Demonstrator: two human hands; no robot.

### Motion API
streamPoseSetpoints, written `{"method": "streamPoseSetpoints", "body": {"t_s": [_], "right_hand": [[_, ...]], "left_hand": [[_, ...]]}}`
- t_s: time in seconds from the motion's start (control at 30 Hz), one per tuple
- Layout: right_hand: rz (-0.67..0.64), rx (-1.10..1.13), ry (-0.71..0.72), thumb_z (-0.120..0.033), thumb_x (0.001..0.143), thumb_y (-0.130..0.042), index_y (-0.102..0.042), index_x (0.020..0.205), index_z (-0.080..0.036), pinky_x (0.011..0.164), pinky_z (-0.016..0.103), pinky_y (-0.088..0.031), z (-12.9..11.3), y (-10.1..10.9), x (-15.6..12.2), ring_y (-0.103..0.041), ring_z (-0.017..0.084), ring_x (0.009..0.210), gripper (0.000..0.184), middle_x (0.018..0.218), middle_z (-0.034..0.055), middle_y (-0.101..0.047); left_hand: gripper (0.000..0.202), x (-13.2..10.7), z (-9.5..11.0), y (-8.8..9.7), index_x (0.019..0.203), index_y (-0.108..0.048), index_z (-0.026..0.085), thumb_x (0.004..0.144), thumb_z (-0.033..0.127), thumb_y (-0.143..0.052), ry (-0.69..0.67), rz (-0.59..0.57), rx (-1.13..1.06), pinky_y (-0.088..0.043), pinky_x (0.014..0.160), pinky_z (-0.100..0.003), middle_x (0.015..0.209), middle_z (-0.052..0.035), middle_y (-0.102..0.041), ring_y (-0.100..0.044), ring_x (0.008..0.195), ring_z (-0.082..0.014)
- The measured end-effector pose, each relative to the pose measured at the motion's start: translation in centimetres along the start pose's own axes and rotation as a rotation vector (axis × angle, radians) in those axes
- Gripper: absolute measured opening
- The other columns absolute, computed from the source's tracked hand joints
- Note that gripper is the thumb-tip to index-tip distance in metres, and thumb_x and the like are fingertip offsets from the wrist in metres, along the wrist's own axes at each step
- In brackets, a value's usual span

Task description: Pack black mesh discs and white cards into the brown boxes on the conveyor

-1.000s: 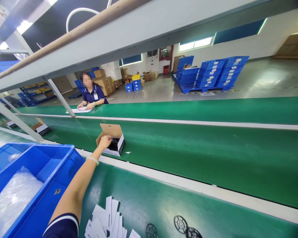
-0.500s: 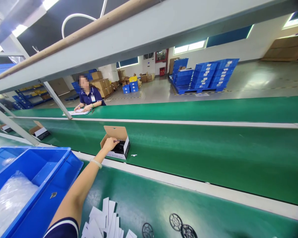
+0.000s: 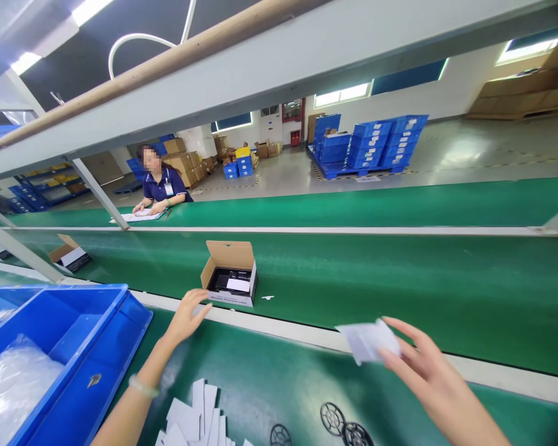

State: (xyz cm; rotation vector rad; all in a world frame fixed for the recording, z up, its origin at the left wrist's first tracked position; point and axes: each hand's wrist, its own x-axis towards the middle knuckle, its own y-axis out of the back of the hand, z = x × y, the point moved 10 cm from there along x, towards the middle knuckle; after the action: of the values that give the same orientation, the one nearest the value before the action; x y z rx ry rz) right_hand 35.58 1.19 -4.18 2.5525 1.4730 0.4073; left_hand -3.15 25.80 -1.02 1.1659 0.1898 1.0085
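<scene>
An open cardboard box [image 3: 232, 300] stands on the green conveyor belt, its lid flap raised. Inside it lie dark items and a small white piece [image 3: 238, 285]. My left hand [image 3: 189, 314] is near the box's front left corner, fingers apart and holding nothing. On the right, my right hand [image 3: 413, 356] grips a white packet [image 3: 371, 341] between thumb and fingers; motion blurs the packet a little. Below my hands, a pile of white card pieces [image 3: 193, 418] and several black spoked discs [image 3: 332, 419] lie on the green worktop.
A blue bin [image 3: 116, 347] holding a clear plastic bag [image 3: 18, 384] stands at the left. Another open box [image 3: 70, 253] sits farther along the belt. A grey-white beam [image 3: 260, 80] crosses overhead. Across the belt, a person [image 3: 162, 186] sits over papers.
My left hand has drawn back from the box, leaving its contents visible. My right hand has come into view from the right with a white packet. The view has shifted slightly.
</scene>
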Motion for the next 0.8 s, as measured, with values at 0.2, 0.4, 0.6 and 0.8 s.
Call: {"method": "streamPoseSetpoints", "body": {"t_s": [0.2, 0.4, 0.6, 0.8], "right_hand": [[-0.383, -0.017, 0.22, -0.03, 0.089, -0.048, -0.049, 0.1, -0.023, 0.075, 0.03, -0.051, -11.0, -16.2, 10.3, -0.064, 0.02, 0.084, 0.013, 0.095, 0.0034, -0.067], [-0.368, -0.414, 0.163, -0.015, 0.088, -0.058, -0.053, 0.105, -0.022, 0.075, 0.029, -0.045, -9.5, -27.7, 16.9, -0.061, 0.022, 0.091, 0.019, 0.1, 0.0036, -0.066], [-0.455, -0.717, 0.205, -0.011, 0.091, -0.052, -0.058, 0.107, -0.014, 0.078, 0.034, -0.044, -7.2, -31.2, 16.7, -0.057, 0.023, 0.094, 0.017, 0.105, 0.0084, -0.061], [-0.575, -0.996, 0.37, -0.008, 0.089, -0.05, -0.063, 0.109, -0.014, 0.094, 0.042, -0.034, -6.8, -29.5, 14.9, -0.043, 0.029, 0.113, 0.024, 0.117, 0.0126, -0.055]], "left_hand": [[0.032, -12.9, -6.3, 1.5, 0.107, -0.067, 0.026, 0.086, 0.045, -0.052, 0.221, 0.021, 0.095, -0.046, 0.1, -0.05, 0.121, -0.0106, -0.062, -0.054, 0.116, -0.0304], [0.033, -16.0, -8.4, 1.7, 0.11, -0.066, 0.028, 0.084, 0.045, -0.054, 0.255, 0.094, 0.086, -0.047, 0.099, -0.052, 0.123, -0.0098, -0.062, -0.054, 0.117, -0.0317], [0.031, -15.7, -8.6, 1.5, 0.108, -0.066, 0.029, 0.085, 0.043, -0.053, 0.25, 0.105, 0.064, -0.048, 0.098, -0.052, 0.122, -0.0098, -0.062, -0.054, 0.117, -0.0314], [0.031, -15.2, -8.8, 2.0, 0.102, -0.067, 0.025, 0.084, 0.045, -0.052, 0.239, 0.131, 0.048, -0.046, 0.099, -0.051, 0.117, -0.0108, -0.064, -0.056, 0.112, -0.0311]]}}
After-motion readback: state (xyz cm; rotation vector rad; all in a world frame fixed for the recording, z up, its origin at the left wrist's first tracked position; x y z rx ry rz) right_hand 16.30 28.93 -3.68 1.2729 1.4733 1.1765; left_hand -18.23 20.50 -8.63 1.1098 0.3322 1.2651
